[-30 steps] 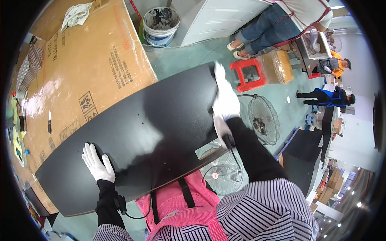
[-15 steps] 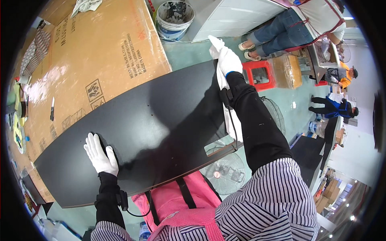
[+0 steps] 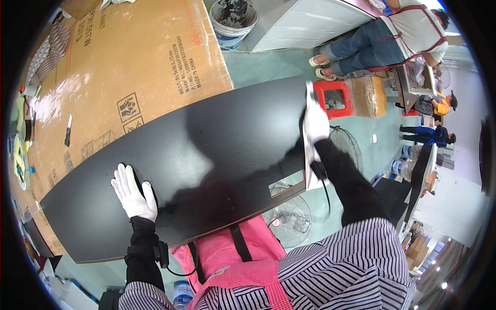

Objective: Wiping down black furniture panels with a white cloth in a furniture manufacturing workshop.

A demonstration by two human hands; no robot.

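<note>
A large black panel (image 3: 248, 134) with a rectangular cutout near its right end lies in front of me, partly over a cardboard surface. My left hand (image 3: 133, 194), in a white glove, rests flat on the panel's left part with its fingers spread. At the panel's right edge is my right hand (image 3: 315, 123), also gloved in white and blurred by motion. It grips a white cloth (image 3: 311, 170) that runs along this edge. The fingers of that hand are partly smeared and turned away.
A cutter knife (image 3: 68, 130) lies on the cardboard (image 3: 155, 62) at left. Beyond the panel stand a stained bucket (image 3: 232, 23), a red stool (image 3: 336, 99) and a taped carton (image 3: 369, 97). A floor fan (image 3: 289, 222) is below the cutout. Several people are at the right.
My right hand has slid toward me along the panel's right edge with the cloth. The left hand stays flat on the panel. The whole view has shifted slightly.
</note>
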